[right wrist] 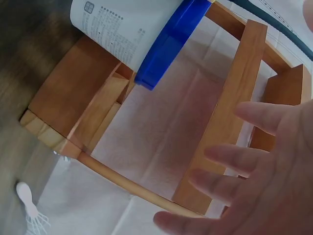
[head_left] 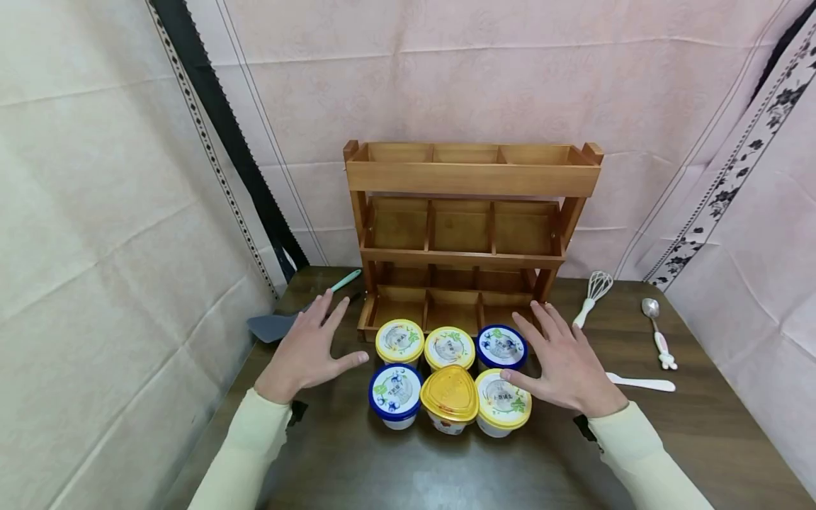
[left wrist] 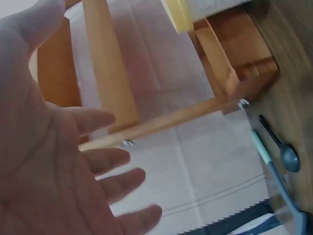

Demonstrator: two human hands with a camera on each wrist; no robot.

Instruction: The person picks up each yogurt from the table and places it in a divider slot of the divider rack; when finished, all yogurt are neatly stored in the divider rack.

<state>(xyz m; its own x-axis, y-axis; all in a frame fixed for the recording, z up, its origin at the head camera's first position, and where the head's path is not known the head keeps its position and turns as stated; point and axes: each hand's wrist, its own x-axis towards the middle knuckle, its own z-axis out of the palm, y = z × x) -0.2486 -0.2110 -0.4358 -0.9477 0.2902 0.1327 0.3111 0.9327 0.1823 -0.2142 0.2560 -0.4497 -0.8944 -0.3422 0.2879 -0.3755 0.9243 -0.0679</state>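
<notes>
We see six upright, lidded tubs on the dark table (head_left: 344, 467), packed in two rows of three between the hands. The far left tub (head_left: 399, 341) and far middle tub (head_left: 449, 347) wear yellow lids, the far right tub (head_left: 501, 347) a blue one. Nearer to us, the near left tub (head_left: 395, 391) is blue-lidded, the near middle tub (head_left: 450, 393) solid yellow, the near right tub (head_left: 503, 402) yellow-rimmed.

The left hand (head_left: 309, 354) and right hand (head_left: 567, 361) stand well apart, fingers spread, gripping nothing (whether the right thumb touches the near right tub, we cannot tell).

Just beyond the tubs stands a tiered wooden rack (head_left: 474, 180) with compartments. We find a spatula (head_left: 270, 327) and a dark spoon (left wrist: 289, 159) at left; at right lie a whisk (head_left: 588, 306), a white spreader (head_left: 644, 383) and, farther right, a metal spoon (head_left: 662, 346).
</notes>
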